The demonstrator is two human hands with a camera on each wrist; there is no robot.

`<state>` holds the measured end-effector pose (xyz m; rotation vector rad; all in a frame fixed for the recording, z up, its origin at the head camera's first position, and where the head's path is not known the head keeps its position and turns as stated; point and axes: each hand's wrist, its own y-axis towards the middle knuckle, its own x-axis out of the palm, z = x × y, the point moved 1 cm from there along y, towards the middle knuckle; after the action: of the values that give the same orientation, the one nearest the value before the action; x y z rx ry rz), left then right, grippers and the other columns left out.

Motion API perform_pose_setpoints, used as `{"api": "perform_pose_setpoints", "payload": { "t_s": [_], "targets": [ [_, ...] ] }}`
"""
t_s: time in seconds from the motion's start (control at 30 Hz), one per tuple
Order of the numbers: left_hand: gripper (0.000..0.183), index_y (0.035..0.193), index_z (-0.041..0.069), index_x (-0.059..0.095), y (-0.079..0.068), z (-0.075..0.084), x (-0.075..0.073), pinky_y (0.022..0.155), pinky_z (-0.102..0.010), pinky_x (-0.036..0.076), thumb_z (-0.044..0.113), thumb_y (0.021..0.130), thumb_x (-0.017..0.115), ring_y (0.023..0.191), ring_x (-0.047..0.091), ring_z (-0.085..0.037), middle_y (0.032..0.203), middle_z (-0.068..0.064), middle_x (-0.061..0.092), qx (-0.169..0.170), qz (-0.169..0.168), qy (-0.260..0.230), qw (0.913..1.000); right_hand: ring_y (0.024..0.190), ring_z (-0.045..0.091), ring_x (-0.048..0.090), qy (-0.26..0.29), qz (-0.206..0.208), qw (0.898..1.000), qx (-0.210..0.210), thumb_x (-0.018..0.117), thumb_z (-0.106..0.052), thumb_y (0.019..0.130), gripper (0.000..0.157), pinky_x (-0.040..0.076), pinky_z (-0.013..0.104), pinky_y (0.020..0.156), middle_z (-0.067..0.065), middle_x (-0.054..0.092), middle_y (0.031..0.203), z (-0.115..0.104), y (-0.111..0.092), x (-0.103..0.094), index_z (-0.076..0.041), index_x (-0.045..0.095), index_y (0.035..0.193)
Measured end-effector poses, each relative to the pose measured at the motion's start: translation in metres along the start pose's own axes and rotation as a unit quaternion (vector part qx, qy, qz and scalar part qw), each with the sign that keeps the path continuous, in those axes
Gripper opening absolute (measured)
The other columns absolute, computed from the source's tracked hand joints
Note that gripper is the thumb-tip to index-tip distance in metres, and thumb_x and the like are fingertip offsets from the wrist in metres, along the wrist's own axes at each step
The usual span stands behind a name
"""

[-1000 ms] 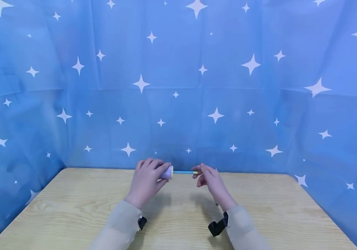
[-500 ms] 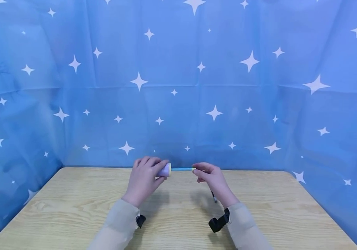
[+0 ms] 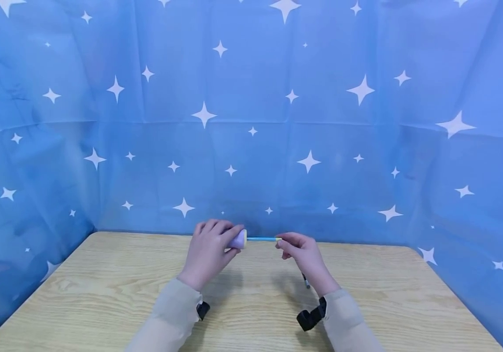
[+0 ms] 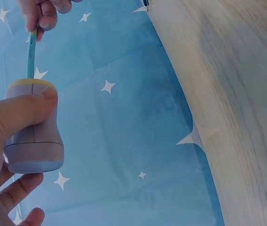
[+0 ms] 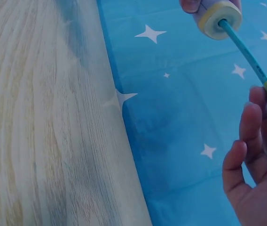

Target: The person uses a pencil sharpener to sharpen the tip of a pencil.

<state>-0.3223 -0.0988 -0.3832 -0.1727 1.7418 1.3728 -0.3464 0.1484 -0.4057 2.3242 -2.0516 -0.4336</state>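
Observation:
My left hand [image 3: 207, 252] grips a lilac pencil sharpener [image 4: 35, 134] with a yellow rim, thumb along its side in the left wrist view. The sharpener lies sideways in the head view, its opening to the right. A blue pencil [image 3: 261, 239] sticks straight out of the hole, and its tip is hidden inside. At the pencil's yellow end, my right hand [image 3: 306, 254] pinches it between thumb and fingertips. In the right wrist view, the other fingers of the right hand [image 5: 260, 155] are loosely bent beside the pencil [image 5: 246, 51]. Both hands are raised above the table.
Near the right wrist, a thin dark stick-like item [image 3: 306, 281] shows partly behind the forearm. The pale wooden table [image 3: 102, 288] ends at a blue star-patterned curtain [image 3: 251, 146] at the back and sides. Each wrist wears a black camera mount [image 3: 310, 319].
The right hand's fingers, more spread around the pencil's end a second ago, have closed into a pinch on it. The left hand keeps its hold on the sharpener. The head view has shifted slightly.

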Motion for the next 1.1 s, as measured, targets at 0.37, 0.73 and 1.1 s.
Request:
{"api": "perform_pose_setpoints", "payload": {
  "t_s": [0.37,0.73,1.1],
  "targets": [
    [0.051,0.120,0.021,0.070,-0.003,-0.003,0.005,0.089,-0.045,0.039,0.026,0.073,0.086,0.104,0.055,-0.023,0.108,0.001,0.065,-0.018,-0.015,-0.007,0.9997,0.075,0.027,0.063,-0.057,-0.017,0.998,-0.003,0.063,-0.015,0.094,0.024,0.051,0.046,0.080,0.009,0.070,0.097,0.004,0.008,0.002,-0.003,0.070,0.114],
    [0.051,0.121,0.020,0.069,-0.007,-0.010,0.009,0.091,-0.047,0.038,0.027,0.074,0.085,0.106,0.055,-0.024,0.111,-0.001,0.066,-0.040,-0.024,-0.025,0.9986,0.077,0.023,0.062,-0.077,-0.075,0.994,-0.016,0.064,-0.020,0.094,0.029,0.050,0.052,0.081,0.011,0.069,0.100,0.004,0.018,0.000,-0.003,0.067,0.118],
    [0.052,0.122,0.020,0.069,-0.005,-0.015,0.014,0.089,-0.046,0.038,0.027,0.073,0.085,0.105,0.055,-0.023,0.111,0.001,0.065,-0.037,-0.021,-0.019,0.9989,0.075,0.024,0.062,-0.087,-0.045,0.994,-0.041,0.062,-0.015,0.095,0.025,0.051,0.043,0.077,0.006,0.070,0.098,0.003,0.017,0.005,-0.001,0.068,0.116]
  ]
}}
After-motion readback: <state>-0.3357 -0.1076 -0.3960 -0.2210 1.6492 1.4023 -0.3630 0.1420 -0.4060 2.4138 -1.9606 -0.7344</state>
